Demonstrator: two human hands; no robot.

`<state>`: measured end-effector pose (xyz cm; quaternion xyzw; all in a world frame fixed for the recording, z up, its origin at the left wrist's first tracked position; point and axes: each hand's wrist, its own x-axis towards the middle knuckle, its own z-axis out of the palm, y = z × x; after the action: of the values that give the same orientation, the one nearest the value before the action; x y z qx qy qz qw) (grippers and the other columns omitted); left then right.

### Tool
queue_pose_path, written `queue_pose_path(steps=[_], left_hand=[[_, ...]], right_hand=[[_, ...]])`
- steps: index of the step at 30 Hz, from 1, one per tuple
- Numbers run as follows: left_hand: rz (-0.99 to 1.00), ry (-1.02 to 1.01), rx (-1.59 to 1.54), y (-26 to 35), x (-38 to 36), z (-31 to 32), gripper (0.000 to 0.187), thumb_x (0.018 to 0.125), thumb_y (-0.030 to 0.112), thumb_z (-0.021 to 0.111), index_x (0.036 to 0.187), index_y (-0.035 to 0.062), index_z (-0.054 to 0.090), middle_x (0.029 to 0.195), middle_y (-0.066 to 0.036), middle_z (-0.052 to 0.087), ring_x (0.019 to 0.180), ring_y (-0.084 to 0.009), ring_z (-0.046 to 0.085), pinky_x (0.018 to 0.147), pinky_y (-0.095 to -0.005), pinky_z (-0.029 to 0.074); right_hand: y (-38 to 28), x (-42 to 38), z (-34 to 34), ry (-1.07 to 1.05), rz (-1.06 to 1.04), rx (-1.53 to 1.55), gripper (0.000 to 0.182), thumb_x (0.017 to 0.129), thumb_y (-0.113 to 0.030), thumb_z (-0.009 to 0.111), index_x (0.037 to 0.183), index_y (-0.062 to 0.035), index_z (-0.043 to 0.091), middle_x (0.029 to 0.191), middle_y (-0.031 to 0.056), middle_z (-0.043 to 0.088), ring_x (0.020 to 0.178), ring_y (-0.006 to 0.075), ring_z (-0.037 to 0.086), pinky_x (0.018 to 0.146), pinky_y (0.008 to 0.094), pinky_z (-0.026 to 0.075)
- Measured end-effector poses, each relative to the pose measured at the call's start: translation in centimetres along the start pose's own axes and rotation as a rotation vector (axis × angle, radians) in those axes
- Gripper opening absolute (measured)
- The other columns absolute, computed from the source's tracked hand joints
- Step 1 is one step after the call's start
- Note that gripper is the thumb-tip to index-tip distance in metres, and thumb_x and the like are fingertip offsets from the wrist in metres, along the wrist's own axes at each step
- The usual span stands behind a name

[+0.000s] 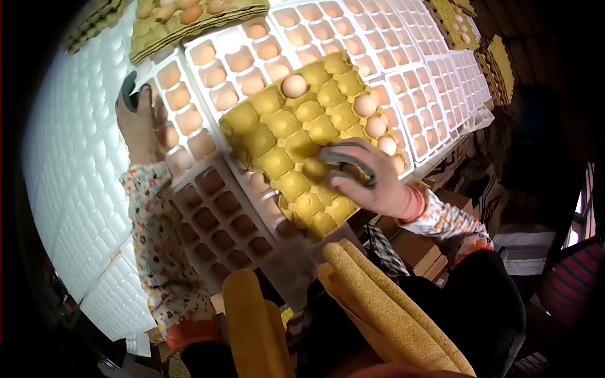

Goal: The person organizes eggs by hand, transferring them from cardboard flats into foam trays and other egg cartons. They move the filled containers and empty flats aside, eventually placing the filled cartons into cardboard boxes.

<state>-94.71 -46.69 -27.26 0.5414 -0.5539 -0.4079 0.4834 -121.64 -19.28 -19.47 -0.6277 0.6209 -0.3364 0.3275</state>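
A yellow pulp egg tray (pixel 274 162) lies tilted across white foam egg trays (pixel 186 47). One egg (pixel 294 85) sits near its far side, and several more stand along its right edge, among them one egg (pixel 387 145) beside my right hand. My right hand (pixel 372 179) hovers low over the pulp tray, thumb and fingers curved but apart, with tray cups visible between them. At the left edge of the foam trays, my left hand (pixel 138 123) has its thumb and finger apart, close to an egg (pixel 167 137) in a cell. Both hands wear grey fingertip covers.
Stacked pulp trays holding eggs (pixel 192 22) stand at the upper left, with more pulp trays (pixel 457 25) at the upper right. White moulded foam sheets (pixel 75 151) cover the left. Near my body are yellow padded bars (pixel 378 296) and cardboard boxes (pixel 416 249).
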Motion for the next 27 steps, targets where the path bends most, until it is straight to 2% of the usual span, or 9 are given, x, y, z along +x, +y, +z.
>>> queue_pose_path(steps=[2, 5, 7, 12, 15, 17, 22, 23, 27], left_hand=[[0.193, -0.286, 0.035, 4.9, -7.0, 4.6, 0.035, 0.090, 0.008, 0.060, 0.125, 0.0045, 0.057, 0.112, -0.010, 0.059, 0.096, -0.0175, 0.059, 0.082, -0.0300, 0.052], [0.756, -0.610, 0.240, 7.7, -14.0, 13.9, 0.035, 0.079, 0.012, 0.072, 0.112, 0.0060, 0.063, 0.110, -0.016, 0.061, 0.098, -0.0337, 0.059, 0.087, -0.0392, 0.049], [0.579, -0.733, 0.447, 8.7, -16.7, 19.6, 0.040, 0.082, 0.025, 0.071, 0.116, 0.0083, 0.060, 0.105, -0.014, 0.062, 0.100, -0.0340, 0.059, 0.086, -0.0400, 0.048], [0.364, -0.963, 0.836, 10.5, -17.3, 24.1, 0.046, 0.083, 0.036, 0.065, 0.122, 0.0134, 0.058, 0.106, -0.015, 0.064, 0.105, -0.0326, 0.059, 0.093, -0.0414, 0.045], [-0.264, -0.663, -0.140, 9.7, -17.8, 21.7, 0.032, 0.088, 0.026, 0.061, 0.109, 0.0028, 0.063, 0.096, -0.010, 0.067, 0.084, -0.0221, 0.067, 0.072, -0.0333, 0.055], [-0.508, -0.470, -0.451, 9.1, -18.2, 21.0, 0.030, 0.088, 0.023, 0.063, 0.104, -0.0020, 0.063, 0.090, -0.009, 0.065, 0.075, -0.0208, 0.066, 0.064, -0.0298, 0.054], [0.168, -0.824, 1.048, 12.0, -23.0, 24.5, 0.050, 0.076, 0.048, 0.072, 0.109, 0.0106, 0.067, 0.110, -0.019, 0.059, 0.103, -0.0300, 0.060, 0.090, -0.0406, 0.047], [0.168, -0.792, 0.995, 12.1, -22.9, 24.7, 0.048, 0.076, 0.044, 0.073, 0.109, 0.0093, 0.067, 0.107, -0.018, 0.060, 0.100, -0.0285, 0.061, 0.087, -0.0386, 0.048], [-0.288, -0.465, 0.161, 12.1, -24.7, 19.0, 0.035, 0.081, 0.023, 0.072, 0.108, 0.0023, 0.065, 0.093, -0.009, 0.065, 0.086, -0.0166, 0.061, 0.077, -0.0289, 0.048]], right_hand=[[3.2, -6.0, -4.9, 0.321, 0.458, 0.278, 0.042, 0.083, -0.012, 0.069, 0.121, 0.0014, 0.058, 0.108, 0.0087, 0.062, 0.086, 0.0152, 0.063, 0.077, 0.0271, 0.052], [6.0, -9.7, -8.5, -0.052, 0.185, -0.442, 0.055, 0.076, -0.006, 0.070, 0.129, -0.0106, 0.055, 0.121, 0.0164, 0.053, 0.104, 0.0282, 0.059, 0.091, 0.0393, 0.049], [8.5, -11.5, -8.3, -0.257, -0.023, -0.828, 0.061, 0.071, -0.007, 0.074, 0.127, -0.0163, 0.055, 0.130, 0.0148, 0.048, 0.112, 0.0367, 0.053, 0.096, 0.0453, 0.046], [12.4, -9.8, -11.2, -0.263, -0.033, -0.268, 0.051, 0.073, -0.009, 0.075, 0.120, -0.0152, 0.058, 0.124, 0.0152, 0.052, 0.101, 0.0327, 0.061, 0.089, 0.0378, 0.051], [12.8, -10.2, -13.2, 0.002, 0.443, 0.849, 0.043, 0.083, -0.007, 0.066, 0.124, -0.0009, 0.054, 0.111, 0.0102, 0.060, 0.100, 0.0177, 0.060, 0.087, 0.0325, 0.050], [15.1, -10.4, -13.7, 0.205, -0.001, 0.592, 0.035, 0.086, -0.005, 0.061, 0.120, 0.0016, 0.054, 0.107, 0.0129, 0.061, 0.094, 0.0196, 0.062, 0.083, 0.0313, 0.051], [15.5, -7.4, -15.2, 0.088, -0.467, -0.020, 0.027, 0.086, -0.009, 0.063, 0.111, 0.0021, 0.060, 0.092, 0.0111, 0.066, 0.088, 0.0235, 0.064, 0.076, 0.0328, 0.051], [12.7, -7.0, -14.6, 0.005, 0.277, 0.425, 0.033, 0.083, -0.011, 0.065, 0.115, -0.0014, 0.061, 0.095, 0.0132, 0.066, 0.088, 0.0279, 0.064, 0.077, 0.0330, 0.051], [11.3, -5.3, -10.3, -0.157, -0.171, -0.437, 0.047, 0.079, -0.015, 0.068, 0.125, -0.0074, 0.056, 0.117, 0.0143, 0.062, 0.107, 0.0323, 0.060, 0.094, 0.0396, 0.048]])
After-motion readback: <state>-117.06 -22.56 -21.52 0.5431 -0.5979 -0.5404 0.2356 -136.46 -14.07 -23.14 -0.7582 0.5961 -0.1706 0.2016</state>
